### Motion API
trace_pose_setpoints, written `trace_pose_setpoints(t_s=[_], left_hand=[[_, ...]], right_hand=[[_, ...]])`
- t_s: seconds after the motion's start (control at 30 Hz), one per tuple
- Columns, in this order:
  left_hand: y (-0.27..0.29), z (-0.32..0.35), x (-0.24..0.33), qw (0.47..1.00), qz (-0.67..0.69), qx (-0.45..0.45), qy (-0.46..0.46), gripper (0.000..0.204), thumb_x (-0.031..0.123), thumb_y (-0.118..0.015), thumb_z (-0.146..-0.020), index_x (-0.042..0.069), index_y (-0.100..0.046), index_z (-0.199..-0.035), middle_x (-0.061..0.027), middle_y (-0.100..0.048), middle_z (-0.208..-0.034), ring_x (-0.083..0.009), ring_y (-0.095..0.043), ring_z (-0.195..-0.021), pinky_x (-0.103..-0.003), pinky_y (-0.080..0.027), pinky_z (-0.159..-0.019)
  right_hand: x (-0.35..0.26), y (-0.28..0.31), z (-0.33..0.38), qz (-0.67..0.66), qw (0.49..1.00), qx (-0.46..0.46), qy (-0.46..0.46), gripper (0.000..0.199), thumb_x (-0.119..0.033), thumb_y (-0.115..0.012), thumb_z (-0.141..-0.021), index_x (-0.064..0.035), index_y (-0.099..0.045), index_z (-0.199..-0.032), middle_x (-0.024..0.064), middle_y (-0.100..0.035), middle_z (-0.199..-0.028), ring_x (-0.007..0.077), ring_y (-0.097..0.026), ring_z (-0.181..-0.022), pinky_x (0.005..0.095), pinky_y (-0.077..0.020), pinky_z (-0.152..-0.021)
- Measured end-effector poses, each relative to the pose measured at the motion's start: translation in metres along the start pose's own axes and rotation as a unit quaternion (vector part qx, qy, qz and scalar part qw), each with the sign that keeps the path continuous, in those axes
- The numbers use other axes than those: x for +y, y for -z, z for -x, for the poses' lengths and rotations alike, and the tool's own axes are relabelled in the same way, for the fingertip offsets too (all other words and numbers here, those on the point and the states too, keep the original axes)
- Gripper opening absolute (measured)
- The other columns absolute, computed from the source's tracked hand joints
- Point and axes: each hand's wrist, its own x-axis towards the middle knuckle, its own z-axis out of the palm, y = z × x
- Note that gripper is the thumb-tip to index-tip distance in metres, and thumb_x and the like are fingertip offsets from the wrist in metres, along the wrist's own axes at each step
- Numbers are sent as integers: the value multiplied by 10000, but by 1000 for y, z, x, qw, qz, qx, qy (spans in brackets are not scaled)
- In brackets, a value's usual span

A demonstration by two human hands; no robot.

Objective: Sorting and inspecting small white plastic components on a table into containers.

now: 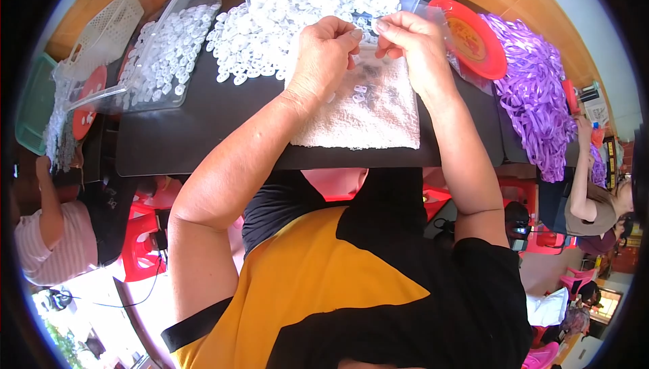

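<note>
Together over the white towel point(365, 115) on the dark surface point(203, 126), both hands, left hand point(323, 55) and right hand point(414, 48), pinched on a small clear plastic piece point(366, 33) between fingertips, just near of the white heap point(304, 11).

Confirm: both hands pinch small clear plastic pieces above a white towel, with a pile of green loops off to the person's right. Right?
Not quite: the loops are purple, not green, as the head view shows. The rest holds: left hand and right hand pinch small clear pieces over the white towel.
</note>
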Motion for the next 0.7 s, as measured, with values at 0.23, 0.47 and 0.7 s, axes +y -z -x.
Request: trace_pose_setpoints(t_s=[0.23,0.47,0.7], left_hand=[[-1,3,2,1000,-6,-3,0,137,127,-605,-911,-7,-627,-929,-13,-591,-705,-64,-511,-563,-205,-387,-470],[-2,4,2,1000,11,1,5,142,129,-607,-913,-11,-624,-936,-15,-591,-705,-65,-510,-556,-206,-387,-460],[-4,4,-1,998,59,-8,9,127,121,-614,-916,-5,-622,-925,-17,-588,-700,-67,-509,-553,-200,-369,-447]], right_hand=[[-2,-4,3,-4,1000,5,3,155,-183,-697,-855,-32,-670,-878,8,-617,-708,77,-570,-624,205,-402,-593],[-5,-11,8,-13,1000,10,15,130,-134,-691,-858,-8,-662,-877,11,-618,-734,77,-560,-630,208,-436,-592],[-2,-12,9,-31,1000,-4,3,116,-127,-673,-869,-12,-659,-870,12,-611,-725,82,-560,-628,212,-440,-595]])
